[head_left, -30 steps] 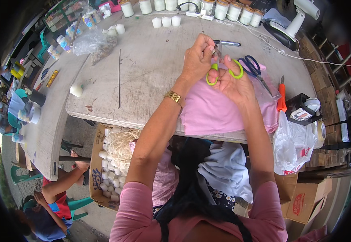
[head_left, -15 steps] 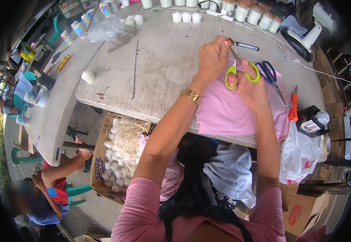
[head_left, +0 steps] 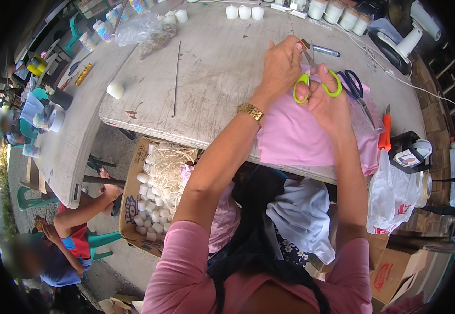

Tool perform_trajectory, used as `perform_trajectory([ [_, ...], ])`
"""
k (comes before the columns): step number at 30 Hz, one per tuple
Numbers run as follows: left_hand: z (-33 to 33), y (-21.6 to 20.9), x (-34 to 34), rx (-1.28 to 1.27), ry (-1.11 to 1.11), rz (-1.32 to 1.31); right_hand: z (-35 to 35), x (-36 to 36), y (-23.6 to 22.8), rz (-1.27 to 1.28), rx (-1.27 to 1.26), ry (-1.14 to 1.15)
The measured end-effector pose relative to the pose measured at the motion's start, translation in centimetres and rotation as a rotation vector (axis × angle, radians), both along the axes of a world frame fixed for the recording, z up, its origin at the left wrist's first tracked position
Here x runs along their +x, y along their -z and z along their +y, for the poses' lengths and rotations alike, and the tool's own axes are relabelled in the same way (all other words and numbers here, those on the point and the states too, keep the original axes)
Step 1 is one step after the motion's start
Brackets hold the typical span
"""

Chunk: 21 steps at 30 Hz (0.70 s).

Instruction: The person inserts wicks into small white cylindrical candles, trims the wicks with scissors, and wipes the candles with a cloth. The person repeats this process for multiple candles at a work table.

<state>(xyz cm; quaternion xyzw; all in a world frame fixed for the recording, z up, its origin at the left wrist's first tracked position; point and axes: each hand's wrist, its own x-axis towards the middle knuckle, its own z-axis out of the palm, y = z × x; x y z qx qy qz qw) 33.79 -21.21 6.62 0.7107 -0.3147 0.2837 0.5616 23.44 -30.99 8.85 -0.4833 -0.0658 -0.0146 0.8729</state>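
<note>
My right hand grips scissors with lime-green handles, thumb and a finger through the loops. The blades point up toward my left hand, whose fingers are pinched at the blade tips. What they hold is too small to make out. Close beyond these fingers is a small black-and-orange item, and a silver-blue marker lies on the table. Both hands are above a folded pink cloth at the table's front edge. Dark-blue-handled scissors rest on the cloth's right side, beside my right hand.
An orange-handled cutter, a black holder and a white plastic bag are at the right. White candles stand at the back. A thin rod lies left. Below, a cardboard box holds wicks and small candles. A person sits lower left.
The view has shifted slightly, with the table's far side partly out of frame. My hands keep nearly the same pose; the scissor blades look a little closer together.
</note>
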Motion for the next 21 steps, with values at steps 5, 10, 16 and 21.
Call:
perform_trajectory([
  [5, -0.08, -0.27, -0.47, -0.032, 0.121, 0.108, 0.00, 0.05, 0.37, -0.037, 0.010, 0.022],
  [10, 0.10, -0.05, 0.29, -0.013, -0.017, -0.071, -0.38, -0.20, -0.39, 0.058, 0.199, -0.007],
  [16, 0.17, -0.27, -0.16, 0.031, 0.017, -0.016, -0.71, -0.33, -0.34, 0.084, 0.172, 0.003],
  [21, 0.23, -0.60, -0.38, -0.004, 0.075, 0.037, -0.64, -0.52, -0.45, 0.082, 0.112, 0.012],
])
